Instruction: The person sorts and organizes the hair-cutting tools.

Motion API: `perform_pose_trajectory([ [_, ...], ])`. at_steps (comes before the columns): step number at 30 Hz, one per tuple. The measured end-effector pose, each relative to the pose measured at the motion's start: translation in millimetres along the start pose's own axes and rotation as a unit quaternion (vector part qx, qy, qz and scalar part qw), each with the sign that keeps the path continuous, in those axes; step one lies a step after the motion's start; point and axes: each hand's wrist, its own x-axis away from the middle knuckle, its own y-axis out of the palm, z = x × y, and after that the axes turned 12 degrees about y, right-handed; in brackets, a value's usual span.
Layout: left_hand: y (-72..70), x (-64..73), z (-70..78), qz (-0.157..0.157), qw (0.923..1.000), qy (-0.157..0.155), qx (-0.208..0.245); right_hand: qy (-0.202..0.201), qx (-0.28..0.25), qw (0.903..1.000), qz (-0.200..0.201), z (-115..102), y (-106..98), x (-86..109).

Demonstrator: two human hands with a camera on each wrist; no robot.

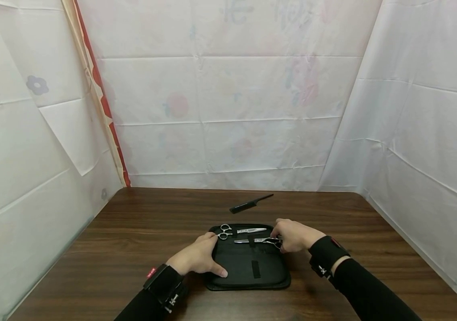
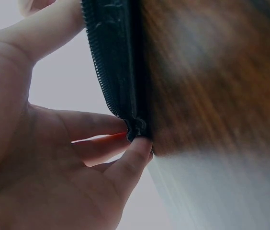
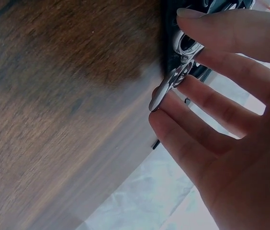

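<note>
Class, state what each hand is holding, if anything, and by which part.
The right hand holds the nearer hairdressing scissors by their ringed handles; the left hand touches the left edge of the zip case; whether it grips cannot be told.

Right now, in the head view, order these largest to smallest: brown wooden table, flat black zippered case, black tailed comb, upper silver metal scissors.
1. Brown wooden table
2. Flat black case
3. Black comb and upper silver scissors: too alike in length to rank

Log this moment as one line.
left hand: on left edge of black case | right hand: touching handles of nearer scissors | farther scissors: in case | comb: on table, beyond case
</note>
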Motion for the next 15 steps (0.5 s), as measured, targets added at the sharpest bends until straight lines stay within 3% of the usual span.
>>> perform_pose_trajectory([
  [15, -0.3, 0.4, -0.2, -0.002, 1.0, -0.003, 0.001, 0.006, -0.011, 0.9999, -0.009, -4.2, -1.2, -2.8],
])
